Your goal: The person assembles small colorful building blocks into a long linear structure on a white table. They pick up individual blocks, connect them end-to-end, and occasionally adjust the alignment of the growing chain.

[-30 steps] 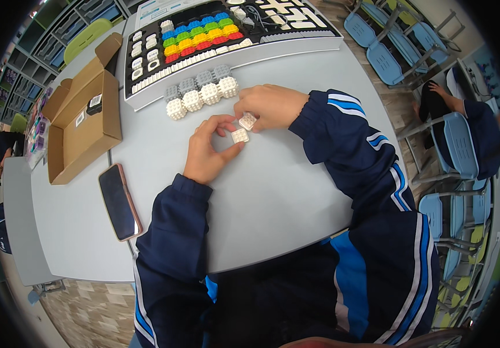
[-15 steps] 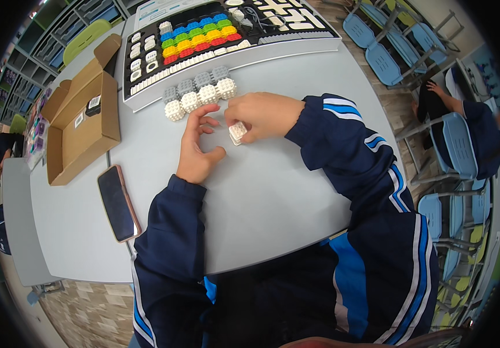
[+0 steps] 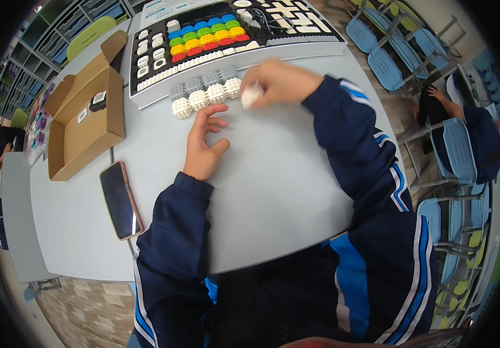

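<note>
The right hand (image 3: pixel 282 81) pinches a white block (image 3: pixel 252 95); the left hand (image 3: pixel 203 148) curves open, empty. Careless movement could jostle the block row (image 3: pixel 215 93) near both.

White block (image 3: pixel 252 96): blurred, held in the right hand (image 3: pixel 284 81), near the row's right end.
Block row (image 3: pixel 214 93): four knobbly white blocks side by side, grey ones behind.
</note>
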